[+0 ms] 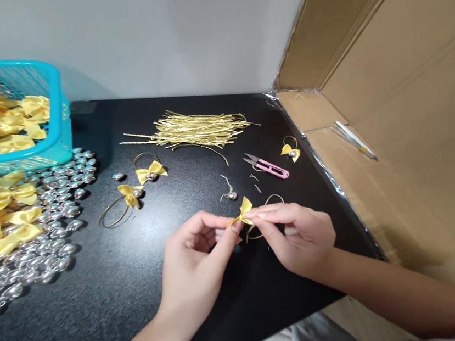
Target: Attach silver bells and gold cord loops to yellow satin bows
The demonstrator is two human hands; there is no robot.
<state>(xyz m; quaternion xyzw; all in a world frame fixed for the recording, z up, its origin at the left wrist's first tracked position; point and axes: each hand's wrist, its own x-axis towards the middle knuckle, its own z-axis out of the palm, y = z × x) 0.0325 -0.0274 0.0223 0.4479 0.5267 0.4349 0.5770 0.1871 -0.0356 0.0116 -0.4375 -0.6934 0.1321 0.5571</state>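
Observation:
A small yellow ribbon bow (245,208) is held above the black table between both hands. My left hand (202,251) pinches its left side between thumb and fingers. My right hand (297,234) closes thumb and index finger on its right side. A loop of thin gold cord (273,197) shows behind the right fingers; whether it is joined to the bow I cannot tell. Just beyond the hands lies a silver bead (233,196) with frayed thread beside it. Pink thread snips (271,168) rest farther back on the right.
A turquoise basket (58,108) of yellow bows stands at the back left, with silver beads (59,232) and loose bows (5,220) before it. Gold cords (201,128) lie at the back. Bows with beads and loops (151,172) lie around. Cardboard (411,114) borders the right.

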